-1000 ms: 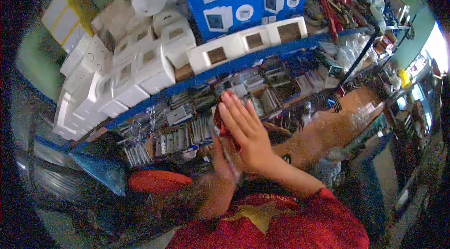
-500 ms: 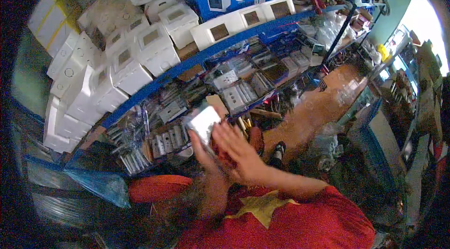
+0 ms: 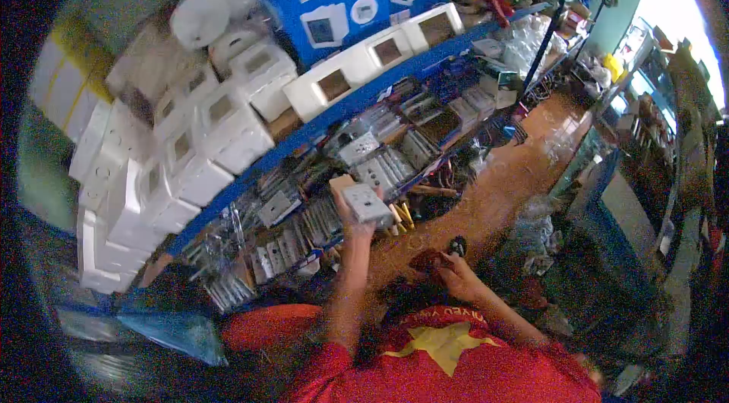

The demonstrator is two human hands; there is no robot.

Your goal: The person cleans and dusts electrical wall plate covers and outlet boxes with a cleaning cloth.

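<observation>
My left hand [image 3: 358,227] reaches out over the lower shelf, closed around a white wall socket plate [image 3: 367,204] with small dark holes in its face. The fingers are mostly hidden behind the plate. Lower and to the right, close to my body, my right hand [image 3: 456,277] is closed on a dark red, crumpled cloth [image 3: 430,262]. Rows of similar plates [image 3: 277,255] stand on edge on the shelf left of my left hand, and more white plates [image 3: 383,174] lie just beyond it.
On the blue upper shelf edge [image 3: 319,111] sit white boxes with windows [image 3: 235,126] and blue distribution box cartons [image 3: 334,16]. A red round seat [image 3: 269,327] is at lower left. Brown floor [image 3: 501,183] runs to the right, with plastic bags [image 3: 535,232] beside it.
My right hand has come off the plate and moved down to the right with the red cloth. My left hand has moved the plate forward and slightly right, toward the shelf.
</observation>
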